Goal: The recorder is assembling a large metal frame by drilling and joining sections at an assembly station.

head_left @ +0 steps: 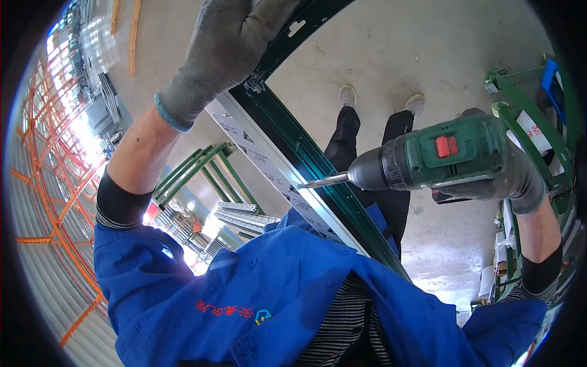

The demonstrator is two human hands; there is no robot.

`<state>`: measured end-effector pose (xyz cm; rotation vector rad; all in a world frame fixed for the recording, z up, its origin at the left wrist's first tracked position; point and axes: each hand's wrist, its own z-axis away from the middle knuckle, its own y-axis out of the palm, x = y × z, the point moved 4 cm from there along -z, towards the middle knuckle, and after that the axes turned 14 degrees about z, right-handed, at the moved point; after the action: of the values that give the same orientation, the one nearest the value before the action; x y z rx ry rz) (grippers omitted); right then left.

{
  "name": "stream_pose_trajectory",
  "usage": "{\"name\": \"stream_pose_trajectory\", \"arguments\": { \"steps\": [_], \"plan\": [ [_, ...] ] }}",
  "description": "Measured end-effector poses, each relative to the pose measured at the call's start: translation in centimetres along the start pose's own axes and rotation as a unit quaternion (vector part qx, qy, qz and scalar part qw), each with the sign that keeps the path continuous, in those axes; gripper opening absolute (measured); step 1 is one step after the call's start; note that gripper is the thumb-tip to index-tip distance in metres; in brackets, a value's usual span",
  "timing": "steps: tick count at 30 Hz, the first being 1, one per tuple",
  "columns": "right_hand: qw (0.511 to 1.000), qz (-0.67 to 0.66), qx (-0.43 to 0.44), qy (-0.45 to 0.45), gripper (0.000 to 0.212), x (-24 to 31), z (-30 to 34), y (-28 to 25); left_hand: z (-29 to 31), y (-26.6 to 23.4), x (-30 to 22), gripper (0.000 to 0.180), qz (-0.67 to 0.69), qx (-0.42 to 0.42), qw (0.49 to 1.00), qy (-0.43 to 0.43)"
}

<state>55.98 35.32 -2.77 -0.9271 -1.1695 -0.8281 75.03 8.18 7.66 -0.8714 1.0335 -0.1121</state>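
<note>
Along the far left of the view, orange steel bars (58, 217) crisscross in front of a pale ribbed wall (36, 269); at the upper left, narrow wooden strips (134, 40) lie on the grey floor; just right of them the person's left hand (227, 46), in a grey glove, comes up to the top edge, laid over the corner of a dark green metal frame (293, 131); its fingers run partly out of sight, so I cannot tell how tightly they close; below that arm stands a green trestle (186, 177); the frame slants from upper centre to lower centre, a silver strip (324, 211) along its left side, with printed film (257, 153) beside it; right of centre, a green cordless drill (455, 153) with a red switch lies level, its bit (327, 180) pointing left, the tip at the silver strip, though I cannot tell whether it touches; the gloved right hand (518, 174) has its fingers wrapped round the drill's handle; at the far right, a green metal rack (538, 101) holds something blue (550, 76).
</note>
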Motion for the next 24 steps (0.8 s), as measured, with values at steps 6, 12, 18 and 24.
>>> {"name": "stream_pose_trajectory", "arguments": {
  "steps": [6, 12, 18, 24],
  "plan": [
    [0.98, 0.128, 0.013, -0.149, 0.074, 1.3, -2.7, -0.9, -0.4, 0.4, 0.0, 0.054, 0.041, 0.003, 0.999, -0.007],
    [0.999, 0.001, 0.04, -0.031, 0.06, 4.8, -2.8, -3.1, -0.4, 0.6, -0.7, 0.053, 0.069, -0.006, 0.998, -0.001],
    [0.985, 0.061, 0.005, -0.16, 0.059, 1.4, -2.6, 0.5, -0.2, 0.1, 0.5, 0.051, -0.006, 0.002, 1.0, -0.015],
    [0.992, 0.075, -0.007, -0.097, 0.06, 0.4, -2.1, 0.4, -0.4, 0.4, -0.2, 0.052, 0.022, 0.001, 0.999, -0.032]
  ]
}}
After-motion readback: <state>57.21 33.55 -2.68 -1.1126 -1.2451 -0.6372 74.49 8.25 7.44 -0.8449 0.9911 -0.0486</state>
